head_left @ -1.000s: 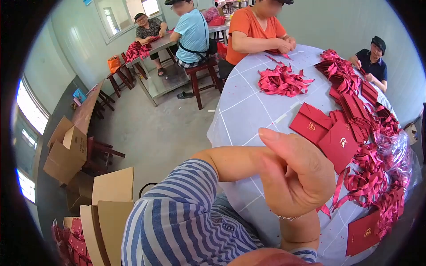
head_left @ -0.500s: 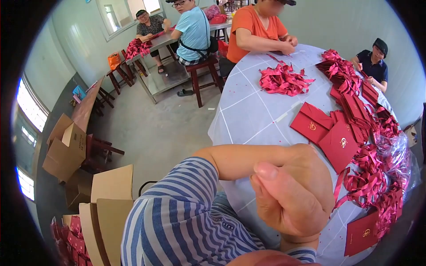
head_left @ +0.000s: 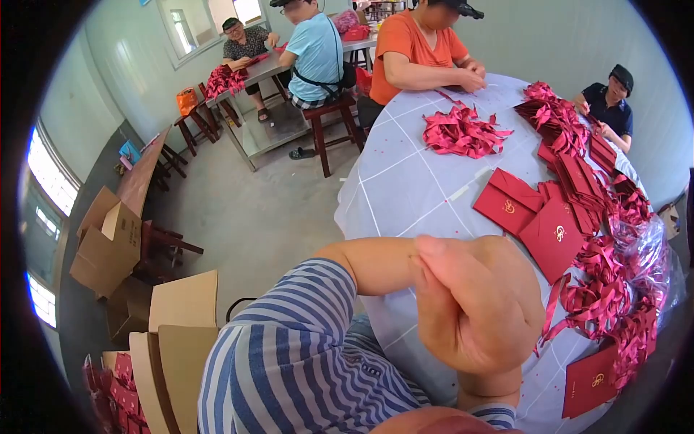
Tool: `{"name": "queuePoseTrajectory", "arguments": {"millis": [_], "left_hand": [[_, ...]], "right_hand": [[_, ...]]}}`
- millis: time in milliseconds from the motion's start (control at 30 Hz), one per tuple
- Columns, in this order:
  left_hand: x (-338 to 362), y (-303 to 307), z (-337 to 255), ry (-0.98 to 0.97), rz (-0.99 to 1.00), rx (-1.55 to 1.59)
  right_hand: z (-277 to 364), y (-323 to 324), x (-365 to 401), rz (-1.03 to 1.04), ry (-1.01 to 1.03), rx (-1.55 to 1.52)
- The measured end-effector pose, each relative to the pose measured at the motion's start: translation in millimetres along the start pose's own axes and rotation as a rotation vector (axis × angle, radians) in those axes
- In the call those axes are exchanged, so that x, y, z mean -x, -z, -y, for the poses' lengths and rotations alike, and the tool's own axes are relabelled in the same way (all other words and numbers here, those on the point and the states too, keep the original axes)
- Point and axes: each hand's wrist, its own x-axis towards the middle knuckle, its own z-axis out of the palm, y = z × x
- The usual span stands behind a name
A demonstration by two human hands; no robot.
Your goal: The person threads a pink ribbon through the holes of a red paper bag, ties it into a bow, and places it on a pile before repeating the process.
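Note:
Close to the camera, my two hands overlap above the near edge of the round table. My right hand [head_left: 481,322] is in front, palm side partly showing, with its thumb pressed against a finger. Whatever may be in that pinch is too small or hidden to make out. Behind it my left hand [head_left: 502,253] is bent at the end of the forearm, its fingers out of sight. To the right of my hands lie red envelope-like bags [head_left: 551,235] with gold print. A heap of red ribbons [head_left: 596,289] lies nearest to my hands on that side.
A white cloth [head_left: 390,188] covers the round table, with another ribbon pile [head_left: 466,130] toward the back. A co-worker in orange [head_left: 412,50] and one in dark clothing [head_left: 607,108] sit around it. Open cardboard boxes [head_left: 184,300] stand at the left. Clear plastic [head_left: 647,249] lies at the right.
The thumb and finger of my right hand have moved up, now overlapping the left forearm. The bags and ribbons lie where they were.

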Motion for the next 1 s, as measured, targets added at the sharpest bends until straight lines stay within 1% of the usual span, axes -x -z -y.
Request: {"name": "queuePoseTrajectory", "arguments": {"millis": [33, 67, 100, 133, 200, 233, 267, 333, 367, 467, 533, 567, 600, 633, 667, 700, 733, 767, 833, 900, 933, 967, 1000], "left_hand": [[-16.3, -73.2, 19.6, -0.007, -0.011, 0.001], [-1.9, -32.3, 4.4, -0.013, -0.023, 0.003], [-6.0, -26.0, 8.9, -0.02, -0.031, 0.007], [-11.0, -19.5, 12.6, -0.029, -0.038, 0.01], [-20.3, -8.7, 19.1, -0.045, -0.051, 0.016], [-24.4, -4.2, 22.1, -0.053, -0.06, 0.018], [-28.0, 0.2, 24.9, -0.061, -0.068, 0.019], [-32.1, 4.9, 29.0, -0.07, -0.088, 0.025], [-34.7, 7.5, 31.3, -0.078, -0.098, 0.025], [-38.4, 13.7, 33.6, -0.099, -0.121, 0.023], [-21.2, 29.7, 17.6, -0.111, -0.138, 0.026], [-14.3, -29.3, 14.8, -0.116, -0.148, 0.028], [-10.2, -39.8, 0.8, -0.122, -0.158, 0.03], [-23.3, -10.6, 21.7, -0.127, -0.168, 0.032], [-23.3, -1.6, 21.1, -0.133, -0.179, 0.033], [-8.5, -38.9, -14.2, -0.139, -0.189, 0.033], [-21.9, 0.9, 19.1, -0.145, -0.199, 0.032], [-5.9, -52.4, 7.6, -0.152, -0.208, 0.032], [-13.1, 2.1, 10.7, -0.172, -0.222, 0.03], [-17.5, 3.1, 5.6, -0.207, -0.229, 0.027], [4.0, 17.4, -4.6, -0.227, -0.233, 0.025], [-5.8, -2.2, 5.6, -0.242, -0.243, 0.025], [-0.9, -32.9, -17.5, -0.251, -0.256, 0.026]], "right_hand": [[-0.9, 8.7, 5.6, 0.001, -0.001, 0.015], [-0.6, 7.4, 5.3, 0.003, -0.002, 0.03], [-3.0, 2.8, 0.8, 0.002, -0.005, 0.047], [-5.8, 22.2, 12.3, -0.001, -0.005, 0.065], [-5.0, 32.1, 12.2, -0.006, -0.007, 0.101], [-2.5, 41.4, 10.9, 0.048, -0.199, 0.014], [-1.8, 43.0, 9.5, 0.049, -0.198, 0.014], [-1.0, 44.8, 9.4, -0.004, -0.349, -0.065], [-1.8, 44.3, 10.7, -0.002, -0.346, -0.066], [-3.9, 40.3, 17.4, 0.002, -0.083, -0.094], [-2.7, 40.6, 17.4, 0.031, -0.083, -0.104], [-1.9, 40.9, 17.3, 0.062, -0.084, -0.112], [-1.0, 41.3, 17.1, 0.092, -0.084, -0.121], [-0.1, 41.7, 16.7, 0.122, -0.085, -0.129], [1.0, 41.9, 16.0, 0.153, -0.085, -0.139], [2.0, 41.7, 15.0, 0.183, -0.083, -0.149], [3.0, 41.9, 13.7, 0.213, -0.082, -0.159], [4.1, 42.3, 12.1, 0.242, -0.08, -0.169], [6.6, 43.5, 7.3, 0.297, -0.07, -0.185], [11.9, 47.6, -0.3, 0.317, -0.048, -0.185], [16.9, 52.9, -3.5, 0.37, -0.034, -0.118], [18.5, 56.4, -3.4, 0.426, -0.026, -0.052], [18.1, 56.2, -2.9, 0.431, -0.023, -0.053]]}}
